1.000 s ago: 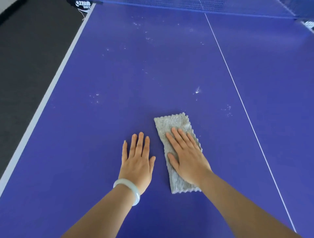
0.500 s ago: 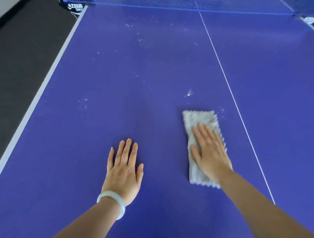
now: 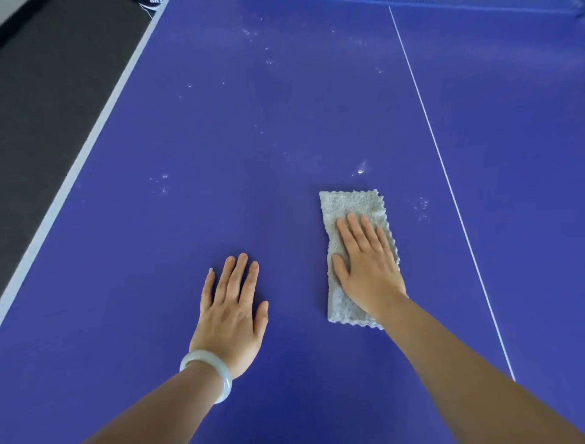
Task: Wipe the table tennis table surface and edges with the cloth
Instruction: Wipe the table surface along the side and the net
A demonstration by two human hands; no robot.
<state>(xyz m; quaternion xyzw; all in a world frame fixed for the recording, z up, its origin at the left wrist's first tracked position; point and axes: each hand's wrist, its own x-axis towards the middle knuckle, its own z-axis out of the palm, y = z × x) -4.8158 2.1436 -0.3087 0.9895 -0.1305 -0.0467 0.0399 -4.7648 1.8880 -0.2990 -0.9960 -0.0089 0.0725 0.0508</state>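
Observation:
The blue table tennis table (image 3: 253,126) fills the view. A grey folded cloth (image 3: 351,206) lies flat on it, right of centre. My right hand (image 3: 367,266) presses palm-down on the cloth's near half, fingers pointing away from me. My left hand (image 3: 228,310) rests flat on the bare surface to the left of the cloth, fingers spread, holding nothing. White specks and a small bright droplet (image 3: 361,171) sit just beyond the cloth's far edge, and more specks (image 3: 158,183) dot the surface further left and back.
The table's white left edge stripe (image 3: 72,177) runs diagonally, with dark floor (image 3: 47,79) beyond it. A thin white centre line (image 3: 443,164) passes right of the cloth. The net's lower edge (image 3: 474,3) shows at the top.
My right hand slid the cloth to the right across the surface, then partway back to the left. My left hand has stayed flat in about the same spot.

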